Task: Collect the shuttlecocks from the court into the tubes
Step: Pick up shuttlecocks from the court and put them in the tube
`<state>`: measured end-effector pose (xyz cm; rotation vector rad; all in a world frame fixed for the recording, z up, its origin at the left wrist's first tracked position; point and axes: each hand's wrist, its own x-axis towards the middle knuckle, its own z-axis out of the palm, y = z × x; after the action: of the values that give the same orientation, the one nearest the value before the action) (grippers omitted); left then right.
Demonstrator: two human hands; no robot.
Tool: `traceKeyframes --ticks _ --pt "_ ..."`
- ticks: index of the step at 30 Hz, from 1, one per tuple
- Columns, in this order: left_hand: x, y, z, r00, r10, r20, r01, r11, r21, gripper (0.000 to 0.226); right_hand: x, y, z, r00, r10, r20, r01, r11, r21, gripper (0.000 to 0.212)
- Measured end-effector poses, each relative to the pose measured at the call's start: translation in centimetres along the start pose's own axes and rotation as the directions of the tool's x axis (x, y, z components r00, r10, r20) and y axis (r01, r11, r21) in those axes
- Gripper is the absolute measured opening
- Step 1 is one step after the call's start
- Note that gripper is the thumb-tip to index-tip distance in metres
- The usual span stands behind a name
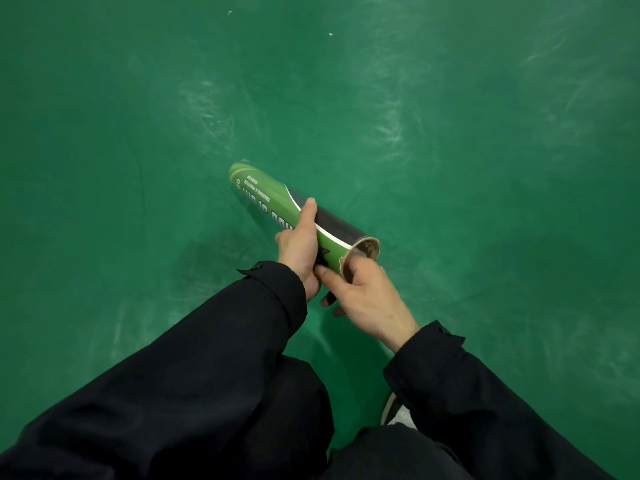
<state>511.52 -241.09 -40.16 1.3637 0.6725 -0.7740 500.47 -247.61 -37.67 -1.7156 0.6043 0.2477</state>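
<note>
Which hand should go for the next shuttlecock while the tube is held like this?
Probably the right hand. The left hand grips the tube round its middle and carries it, while the right only rests its fingers at the open end, so it can let go more easily.

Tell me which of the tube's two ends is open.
The near end of the tube, at the right hand: its brown inside shows. The far end points away over the court floor. The left hand grips the middle.
</note>
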Motion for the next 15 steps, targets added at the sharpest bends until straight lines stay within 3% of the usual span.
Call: traceKeyframes --ticks 3,7,11,15 --pt "-0.4 0.13 -0.06 0.999 -0.022 0.034 0.023 0.999 -0.024 0.078 -0.11 -0.11 -0.27 0.996 0.028 -0.08 -0.024 0.998 0.053 0.02" --pt "-0.67 0.12 -0.01 0.998 -0.04 0.047 0.042 0.999 -0.024 0.075 -0.28 0.01 -0.37 0.995 0.052 -0.08 -0.047 0.997 0.066 0.01" --pt "-0.76 0.22 0.02 0.999 -0.031 0.033 0.032 0.999 -0.023 0.073 -0.16 -0.07 -0.19 0.994 0.077 -0.074 -0.072 0.995 0.065 0.018" --pt "-0.44 0.06 -0.14 0.998 -0.044 0.052 0.045 0.999 -0.023 0.068 -0.12 0.03 -0.11 0.996 0.064 -0.068 -0.059 0.995 0.075 0.01"
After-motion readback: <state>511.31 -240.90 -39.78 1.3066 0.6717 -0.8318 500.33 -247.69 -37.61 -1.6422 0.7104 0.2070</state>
